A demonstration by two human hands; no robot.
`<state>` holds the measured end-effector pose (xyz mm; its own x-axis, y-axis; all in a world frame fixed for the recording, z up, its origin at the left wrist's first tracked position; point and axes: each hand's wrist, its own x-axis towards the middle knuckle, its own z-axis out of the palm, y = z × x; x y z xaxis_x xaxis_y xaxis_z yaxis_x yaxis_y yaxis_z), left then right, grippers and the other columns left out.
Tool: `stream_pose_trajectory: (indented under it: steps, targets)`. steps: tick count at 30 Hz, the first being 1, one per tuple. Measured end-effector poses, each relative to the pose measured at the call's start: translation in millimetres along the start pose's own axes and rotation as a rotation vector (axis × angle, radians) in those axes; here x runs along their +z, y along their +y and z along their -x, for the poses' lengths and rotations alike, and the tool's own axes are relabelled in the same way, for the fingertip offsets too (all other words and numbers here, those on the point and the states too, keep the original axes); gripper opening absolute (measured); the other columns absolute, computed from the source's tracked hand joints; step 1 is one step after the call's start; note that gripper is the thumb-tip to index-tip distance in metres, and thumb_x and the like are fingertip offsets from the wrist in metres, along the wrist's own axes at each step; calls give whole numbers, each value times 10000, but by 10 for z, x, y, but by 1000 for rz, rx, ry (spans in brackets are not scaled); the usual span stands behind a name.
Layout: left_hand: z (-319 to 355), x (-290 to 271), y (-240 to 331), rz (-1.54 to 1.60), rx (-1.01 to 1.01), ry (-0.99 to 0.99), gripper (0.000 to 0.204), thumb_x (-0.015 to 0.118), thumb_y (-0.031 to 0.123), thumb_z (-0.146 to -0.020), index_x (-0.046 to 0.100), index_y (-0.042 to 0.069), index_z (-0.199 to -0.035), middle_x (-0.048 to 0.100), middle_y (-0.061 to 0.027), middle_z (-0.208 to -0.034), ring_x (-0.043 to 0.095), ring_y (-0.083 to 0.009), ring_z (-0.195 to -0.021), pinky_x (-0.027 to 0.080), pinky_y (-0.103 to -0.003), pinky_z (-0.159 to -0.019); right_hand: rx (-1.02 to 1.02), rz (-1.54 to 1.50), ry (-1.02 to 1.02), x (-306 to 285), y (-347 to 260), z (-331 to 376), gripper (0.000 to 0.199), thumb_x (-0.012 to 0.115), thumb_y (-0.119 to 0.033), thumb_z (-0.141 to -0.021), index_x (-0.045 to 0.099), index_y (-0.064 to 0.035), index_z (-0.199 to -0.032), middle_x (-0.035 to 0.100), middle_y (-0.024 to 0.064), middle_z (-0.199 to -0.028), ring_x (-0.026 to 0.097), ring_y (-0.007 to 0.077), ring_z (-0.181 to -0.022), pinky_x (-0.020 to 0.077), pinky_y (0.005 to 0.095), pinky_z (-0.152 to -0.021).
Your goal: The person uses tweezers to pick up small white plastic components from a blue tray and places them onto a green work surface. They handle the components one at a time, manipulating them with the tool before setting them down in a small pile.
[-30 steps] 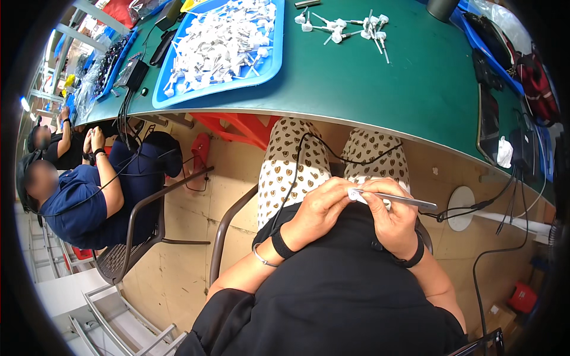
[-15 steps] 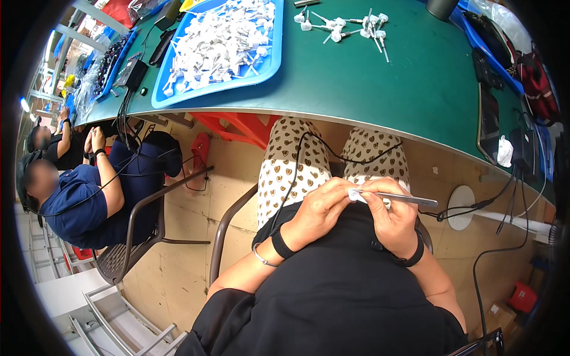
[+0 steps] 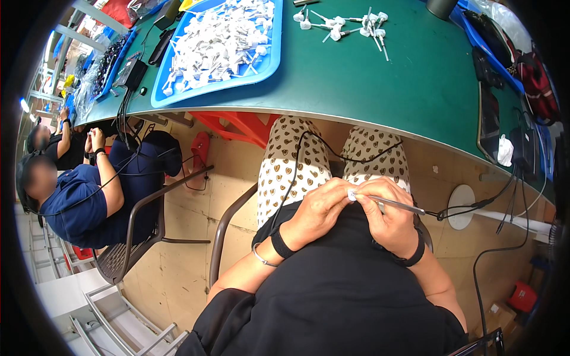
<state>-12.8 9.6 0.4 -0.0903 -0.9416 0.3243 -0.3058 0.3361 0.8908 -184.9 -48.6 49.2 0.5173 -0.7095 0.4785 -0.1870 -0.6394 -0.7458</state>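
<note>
Head view: we're gripping a small white part (image 3: 352, 194) between both hands over our lap, below the green bench (image 3: 380, 89) edge. Left hand (image 3: 317, 210) is closing around it, fingers hiding most of it. Right hand (image 3: 389, 216) is pinching a thin metal rod (image 3: 399, 205) sticking out right. Blue tray (image 3: 268, 64) of white pieces is getting cut off at top.

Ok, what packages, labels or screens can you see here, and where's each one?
Tablet: flat on the green table's right side, dark rectangular screen, unlit.
Clear bags: far left end of the table, crinkled plastic.
Dark device: left of the blue tray, small black box with cables.
No readable labels or signs show.
</note>
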Motion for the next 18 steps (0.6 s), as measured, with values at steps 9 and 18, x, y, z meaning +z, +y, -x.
stream_pose_trajectory:
  steps: [9, 18]
  targets:
    - [-53, -58, 58, 33, 18, 5, 182, 644, -28, -965, 683, -15, -1143, 681, -140, -1077, 697, -258, -945, 570, -332, -809, 100, -245, 119, -27, 25, 53, 119, 734, -23, -919, 674, 13, -1016, 725, 142, -952, 709, 246, -833, 566, 334, -738]
    - [-17, -29, -49, 97, 17, 33, 194, 573, 21, -1026, 673, -22, -1187, 669, -143, -1102, 707, -221, -932, 597, -319, -807, 322, -429, 155, 2, 64, 157, 149, 722, -51, -952, 674, 16, -1076, 725, 121, -1014, 709, 183, -914, 572, 316, -807]
